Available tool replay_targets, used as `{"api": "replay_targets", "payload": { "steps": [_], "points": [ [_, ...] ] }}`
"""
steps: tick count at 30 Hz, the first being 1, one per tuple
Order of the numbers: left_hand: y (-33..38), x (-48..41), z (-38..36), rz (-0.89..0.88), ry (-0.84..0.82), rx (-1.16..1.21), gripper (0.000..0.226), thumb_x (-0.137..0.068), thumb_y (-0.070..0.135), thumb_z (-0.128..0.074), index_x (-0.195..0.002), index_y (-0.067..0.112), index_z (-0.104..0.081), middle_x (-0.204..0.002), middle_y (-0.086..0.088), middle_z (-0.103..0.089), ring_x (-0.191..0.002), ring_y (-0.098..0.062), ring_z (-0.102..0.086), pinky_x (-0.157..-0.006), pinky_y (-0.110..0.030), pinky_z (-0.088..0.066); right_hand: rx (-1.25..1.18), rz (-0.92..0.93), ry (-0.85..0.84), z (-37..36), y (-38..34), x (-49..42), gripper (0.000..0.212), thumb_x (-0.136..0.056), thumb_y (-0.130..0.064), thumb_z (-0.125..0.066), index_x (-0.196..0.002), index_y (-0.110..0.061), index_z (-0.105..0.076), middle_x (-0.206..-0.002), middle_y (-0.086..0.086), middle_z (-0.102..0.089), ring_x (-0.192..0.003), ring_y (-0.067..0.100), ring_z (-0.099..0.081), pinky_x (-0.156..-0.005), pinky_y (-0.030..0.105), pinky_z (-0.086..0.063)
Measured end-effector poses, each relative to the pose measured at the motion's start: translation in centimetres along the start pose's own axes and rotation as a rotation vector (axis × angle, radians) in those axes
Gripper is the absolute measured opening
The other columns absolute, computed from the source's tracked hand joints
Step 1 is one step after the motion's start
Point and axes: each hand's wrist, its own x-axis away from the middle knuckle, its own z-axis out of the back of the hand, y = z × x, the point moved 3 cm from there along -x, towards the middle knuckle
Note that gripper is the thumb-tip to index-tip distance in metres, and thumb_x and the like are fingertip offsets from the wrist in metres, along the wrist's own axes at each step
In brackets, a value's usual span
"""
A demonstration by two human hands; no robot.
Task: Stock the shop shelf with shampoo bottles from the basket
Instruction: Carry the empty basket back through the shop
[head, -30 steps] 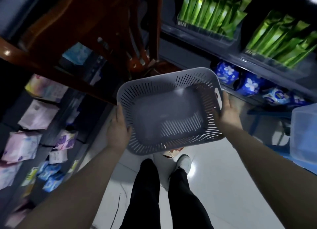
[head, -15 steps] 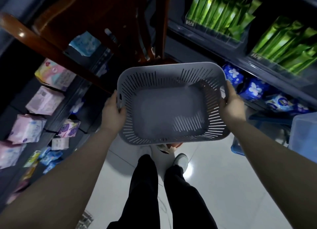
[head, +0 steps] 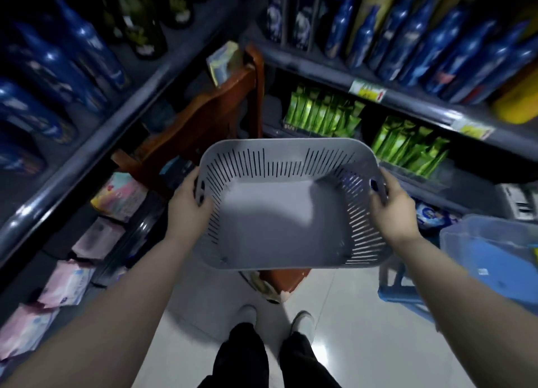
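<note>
Basket (head: 279, 221), empty slotted plastic, looks light and stiff; left hand (head: 186, 210) and right hand (head: 390, 210) grip its side handles, the best hold.

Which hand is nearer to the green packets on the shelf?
Right. The right hand grips the right end of the basket, close to the green packets; the left hand grips its left end, farther away.

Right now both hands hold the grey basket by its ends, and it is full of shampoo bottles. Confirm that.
Wrong on one count: the basket is empty; the head view shows only its bare floor. The left hand and right hand do hold it by its ends.
</note>
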Motion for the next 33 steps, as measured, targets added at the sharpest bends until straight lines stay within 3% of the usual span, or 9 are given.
{"api": "replay_targets", "payload": {
  "steps": [4, 8, 11, 14, 18, 20, 23, 27, 33],
  "points": [
    [3.2, -1.6, 1.4, -0.103, -0.041, -0.044, 0.054, -0.095, 0.027, -0.054, -0.146, 0.027, -0.037, -0.139, 0.001, -0.053, -0.123, -0.018, -0.053, -0.098, -0.028, -0.039, 0.005, -0.001, 0.078, 3.2, -2.1, 1.7, 0.047, -0.095, -0.022, -0.050, -0.140, -0.034, -0.043, -0.121, 0.009, -0.065, -0.107, 0.031, -0.060, -0.084, 0.037, -0.048],
    [6.8, -3.0, 2.0, -0.210, -0.133, -0.041, 0.053, -0.094, 0.022, -0.055, -0.143, 0.034, -0.038, -0.133, 0.005, -0.056, -0.114, -0.013, -0.057, -0.092, -0.030, -0.044, -0.008, -0.058, 0.202, 6.1, -2.8, 3.9, 0.046, -0.096, -0.021, -0.050, -0.140, -0.030, -0.043, -0.120, 0.014, -0.064, -0.109, 0.032, -0.059, -0.084, 0.035, -0.046],
    [9.9, -3.7, 1.7, -0.349, -0.167, -0.093, 0.053, -0.090, 0.013, -0.056, -0.138, 0.031, -0.044, -0.124, 0.007, -0.061, -0.109, -0.014, -0.059, -0.085, -0.029, -0.043, -0.002, -0.131, 0.298, 8.2, -3.2, 6.0, 0.049, -0.094, -0.017, -0.053, -0.142, -0.026, -0.044, -0.113, 0.017, -0.066, -0.102, 0.033, -0.061, -0.080, 0.033, -0.043],
    [12.3, -3.6, 0.8, -0.420, -0.206, -0.063, 0.058, -0.089, 0.009, -0.059, -0.142, 0.028, -0.043, -0.127, 0.004, -0.060, -0.104, -0.007, -0.057, -0.087, -0.026, -0.042, 0.018, -0.185, 0.380, 10.2, -3.2, 8.7, 0.051, -0.093, -0.015, -0.055, -0.141, -0.028, -0.045, -0.105, 0.015, -0.067, -0.095, 0.034, -0.061, -0.071, 0.031, -0.039],
    [15.1, -2.9, -1.7, -0.493, -0.342, -0.063, 0.061, -0.091, 0.014, -0.059, -0.145, 0.034, -0.037, -0.129, 0.001, -0.059, -0.107, -0.012, -0.058, -0.086, -0.027, -0.044, 0.028, -0.254, 0.489, 12.5, -1.5, 12.6, 0.051, -0.091, -0.015, -0.055, -0.140, -0.028, -0.046, -0.108, 0.018, -0.065, -0.102, 0.037, -0.058, -0.079, 0.039, -0.044],
    [16.6, -2.0, -3.1, -0.526, -0.395, -0.082, 0.062, -0.091, 0.016, -0.060, -0.146, 0.034, -0.035, -0.129, -0.001, -0.058, -0.109, -0.018, -0.060, -0.086, -0.029, -0.046, 0.032, -0.318, 0.535, 13.7, -0.3, 14.7, 0.052, -0.092, -0.016, -0.055, -0.140, -0.030, -0.045, -0.111, 0.017, -0.063, -0.104, 0.036, -0.058, -0.082, 0.039, -0.044],
    [19.0, 0.4, -5.1, -0.573, -0.449, -0.105, 0.064, -0.091, 0.017, -0.060, -0.147, 0.034, -0.035, -0.126, -0.003, -0.059, -0.107, -0.021, -0.061, -0.083, -0.029, -0.045, 0.058, -0.379, 0.589, 15.6, 1.3, 18.0, 0.053, -0.092, -0.016, -0.056, -0.141, -0.030, -0.044, -0.114, 0.013, -0.063, -0.098, 0.030, -0.062, -0.075, 0.032, -0.040],
    [22.2, 4.8, -7.6, -0.651, -0.515, -0.113, 0.063, -0.092, 0.017, -0.060, -0.147, 0.034, -0.034, -0.116, 0.007, -0.058, -0.091, -0.013, -0.057, -0.076, -0.028, -0.042, 0.074, -0.440, 0.672, 18.3, 3.5, 22.9, 0.054, -0.093, -0.016, -0.056, -0.143, -0.030, -0.041, -0.113, 0.013, -0.064, -0.092, 0.027, -0.061, -0.075, 0.035, -0.043],
    [26.1, 12.7, -11.7, -0.731, -0.657, -0.085, 0.062, -0.093, 0.021, -0.060, -0.146, 0.039, -0.033, -0.116, 0.008, -0.059, -0.096, -0.015, -0.061, -0.079, -0.039, -0.054, 0.061, -0.559, 0.761, 22.6, 7.9, 31.1, 0.057, -0.092, -0.017, -0.055, -0.141, -0.042, -0.038, -0.116, 0.009, -0.063, -0.086, 0.025, -0.061, -0.072, 0.036, -0.048]
  ]
}}
